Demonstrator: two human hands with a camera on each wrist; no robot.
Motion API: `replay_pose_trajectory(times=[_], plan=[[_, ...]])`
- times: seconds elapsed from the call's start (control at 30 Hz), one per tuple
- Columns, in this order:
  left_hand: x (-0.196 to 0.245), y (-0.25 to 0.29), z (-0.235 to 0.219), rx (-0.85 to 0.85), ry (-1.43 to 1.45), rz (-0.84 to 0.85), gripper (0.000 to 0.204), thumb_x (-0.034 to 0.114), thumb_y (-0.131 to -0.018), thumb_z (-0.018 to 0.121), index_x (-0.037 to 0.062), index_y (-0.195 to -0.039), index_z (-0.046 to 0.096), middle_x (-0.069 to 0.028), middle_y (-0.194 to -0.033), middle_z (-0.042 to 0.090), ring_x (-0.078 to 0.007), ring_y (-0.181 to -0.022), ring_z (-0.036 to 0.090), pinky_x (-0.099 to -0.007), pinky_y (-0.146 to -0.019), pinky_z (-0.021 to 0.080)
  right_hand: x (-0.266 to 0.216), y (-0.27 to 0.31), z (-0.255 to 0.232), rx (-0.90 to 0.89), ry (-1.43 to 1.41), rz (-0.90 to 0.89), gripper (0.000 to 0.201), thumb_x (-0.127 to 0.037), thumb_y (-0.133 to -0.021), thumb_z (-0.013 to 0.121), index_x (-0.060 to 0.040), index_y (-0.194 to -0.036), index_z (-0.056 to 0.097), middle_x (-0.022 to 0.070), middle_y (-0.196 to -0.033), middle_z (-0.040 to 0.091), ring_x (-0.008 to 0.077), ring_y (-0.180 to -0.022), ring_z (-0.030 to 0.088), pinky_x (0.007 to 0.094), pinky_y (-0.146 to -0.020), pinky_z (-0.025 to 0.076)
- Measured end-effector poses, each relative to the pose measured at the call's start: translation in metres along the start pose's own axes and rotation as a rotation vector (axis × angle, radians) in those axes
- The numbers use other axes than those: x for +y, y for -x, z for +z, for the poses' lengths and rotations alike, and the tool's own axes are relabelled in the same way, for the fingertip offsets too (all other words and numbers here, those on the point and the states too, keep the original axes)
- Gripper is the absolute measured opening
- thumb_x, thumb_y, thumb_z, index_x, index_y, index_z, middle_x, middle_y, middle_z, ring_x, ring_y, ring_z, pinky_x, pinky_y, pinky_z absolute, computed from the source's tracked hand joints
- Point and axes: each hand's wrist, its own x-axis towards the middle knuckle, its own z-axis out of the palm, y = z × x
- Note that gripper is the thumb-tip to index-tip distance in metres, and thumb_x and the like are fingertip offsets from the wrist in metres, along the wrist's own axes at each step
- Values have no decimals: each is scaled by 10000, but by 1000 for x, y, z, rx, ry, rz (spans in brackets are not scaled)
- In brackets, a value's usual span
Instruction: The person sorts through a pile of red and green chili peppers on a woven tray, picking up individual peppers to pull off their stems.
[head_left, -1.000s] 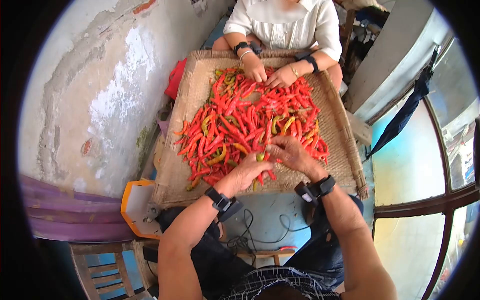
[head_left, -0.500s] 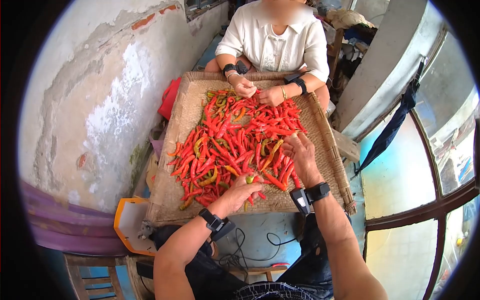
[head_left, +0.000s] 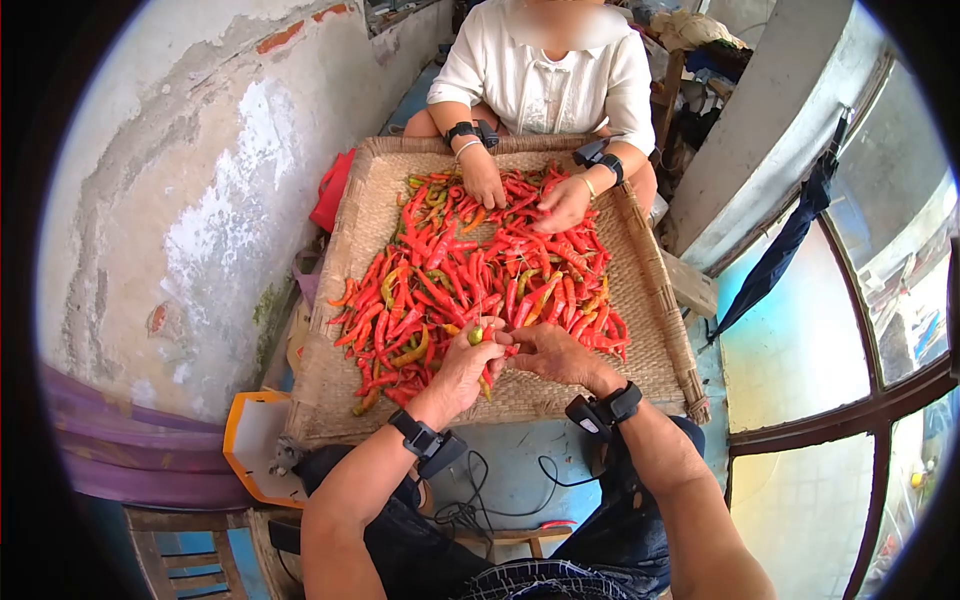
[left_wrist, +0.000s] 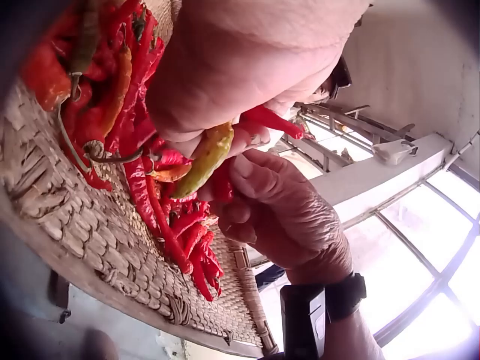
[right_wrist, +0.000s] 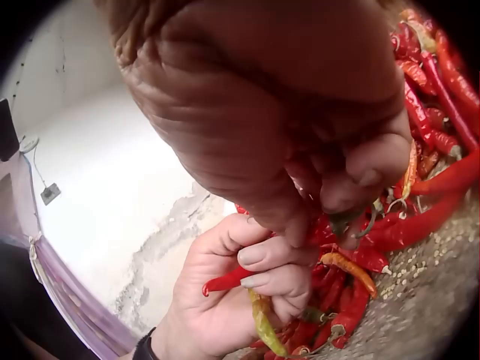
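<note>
My left hand [head_left: 462, 368] holds red chili peppers along with a yellow-green chili pepper [left_wrist: 206, 161], which sticks out past its fingers. In the right wrist view the tip of a red chili pepper [right_wrist: 225, 282] pokes out between the left fingers. Close beside it, my right hand [head_left: 552, 356] pinches a red chili pepper [left_wrist: 223, 181] between thumb and fingers, right at the left fingertips. Both hands are over the near edge of a pile of chili peppers [head_left: 450, 280], mostly red with some orange and green, on a woven tray [head_left: 650, 300].
Across the tray, another person's hands [head_left: 484, 182] are in the far part of the pile. Loose seeds [right_wrist: 409, 274] lie on the weave. A rough wall [head_left: 220, 220] stands left, an umbrella [head_left: 780, 245] hangs right, and a black cable [head_left: 475, 500] trails on the floor.
My right hand reached forward over the right of the pile, then came back beside the left hand with a red chili pepper. The other person's hands have lowered and moved apart.
</note>
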Motion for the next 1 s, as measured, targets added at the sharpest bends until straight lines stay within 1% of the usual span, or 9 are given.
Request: replay_pose_trajectory(times=[0.1,0.23,0.33,0.37,0.43,0.5,0.57,0.67,1.0], plan=[[-3,-2,-4,69,-10,56,280,6,-770,547,86,-1035,503,-30,-795,553,-96,-591,488,-224,-515,402,8,-2,0,68,104,-65,241,-145,-754,634,-23,-962,638,160,-748,632,257,-703,624,351,-668,485],[-3,-6,-8,111,-42,-33,281,56,-824,560,75,-1092,476,-57,-836,570,-110,-613,507,-237,-522,420,-2,2,-21,65,161,14,185,-123,-804,615,-6,-944,642,84,-715,617,149,-655,574,298,-611,464],[-10,-10,-14,143,-16,-67,258,75,-847,546,68,-1092,468,-82,-859,581,-125,-632,529,-248,-534,444,-4,-1,-30,463,-65,63,338,-137,-805,617,7,-1107,565,90,-771,641,182,-674,602,327,-619,478],[-13,-13,-18,117,19,-56,246,75,-852,534,65,-1089,467,-94,-865,585,-133,-646,541,-255,-544,459,0,-4,-30,463,-64,63,338,-137,-805,617,7,-1107,565,90,-771,641,182,-674,602,327,-619,478],[-12,-12,-17,108,48,-64,235,68,-853,524,61,-1081,467,-97,-863,584,-141,-658,550,-259,-557,470,8,-12,-28,821,83,-175,396,-102,-771,629,12,-1140,540,130,-722,617,225,-624,599,341,-610,490],[-11,-12,-18,100,75,-75,225,61,-854,514,58,-1074,467,-101,-862,584,-149,-670,560,-263,-571,481,17,-8,-23,674,156,-127,378,-159,-782,627,-7,-1120,550,133,-742,625,235,-667,612,351,-628,486],[-12,-13,-19,114,25,-31,205,51,-853,501,50,-1055,463,-99,-862,584,-159,-679,567,-272,-586,488,32,-7,-6,150,556,-51,313,-203,-764,636,-19,-1008,570,161,-746,628,294,-683,630,380,-624,501],[-7,-12,-16,134,-1,-19,177,44,-848,498,46,-1022,467,-97,-863,585,-163,-681,572,-273,-579,490,25,3,15,83,740,107,258,-229,-762,627,-21,-895,550,163,-734,629,324,-688,633,416,-600,509],[-5,-12,-18,141,6,12,156,70,-814,546,55,-960,495,-41,-787,533,-145,-669,570,-267,-561,497,21,-2,11,114,827,34,103,-94,-750,546,-35,-827,577,154,-685,626,313,-661,650,420,-568,519]])
